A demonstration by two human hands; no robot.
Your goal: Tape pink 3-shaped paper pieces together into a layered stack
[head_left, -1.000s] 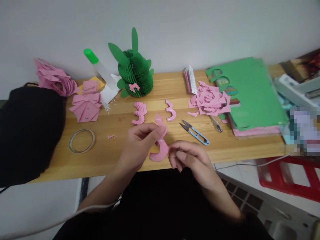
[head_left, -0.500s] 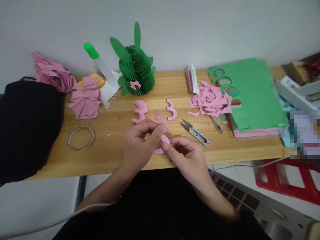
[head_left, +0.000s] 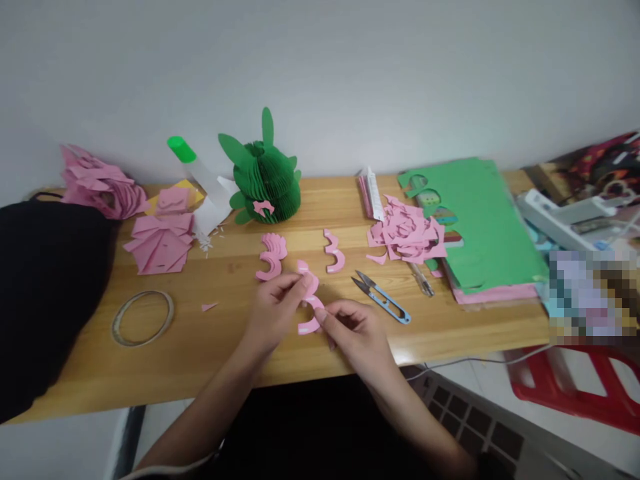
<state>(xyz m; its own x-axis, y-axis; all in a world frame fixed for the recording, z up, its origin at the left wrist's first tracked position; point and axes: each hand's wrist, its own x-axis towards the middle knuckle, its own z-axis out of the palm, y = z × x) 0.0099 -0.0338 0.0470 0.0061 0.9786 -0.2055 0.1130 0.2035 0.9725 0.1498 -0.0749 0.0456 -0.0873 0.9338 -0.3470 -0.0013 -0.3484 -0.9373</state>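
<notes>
Between my two hands is a wavy pink paper cutout (head_left: 311, 325), with pale strips on its surface. My left hand (head_left: 277, 307) pinches its upper part between thumb and fingers. Lower on the same cutout, my right hand (head_left: 355, 330) grips its right edge. Just beyond lie a stack of matching pink cutouts (head_left: 273, 255) and a single pink cutout (head_left: 334, 251). Blue thread snips (head_left: 383, 297) rest to the right of my right hand. A green honeycomb-paper figure (head_left: 267, 180) with two long ears and a small pink piece stands near the wall.
Pink paper scraps (head_left: 407, 230), a craft knife (head_left: 421, 280) and a green sheet stack (head_left: 490, 227) lie to the right. On the left are a tape roll (head_left: 143, 318), folded pink paper (head_left: 163, 243), a green-capped tube (head_left: 193, 163) and a black cloth item (head_left: 50, 300).
The view has tilted up, so the table sits lower in the picture. Both hands keep hold of the pink cutout, with its lower curve now more exposed.
</notes>
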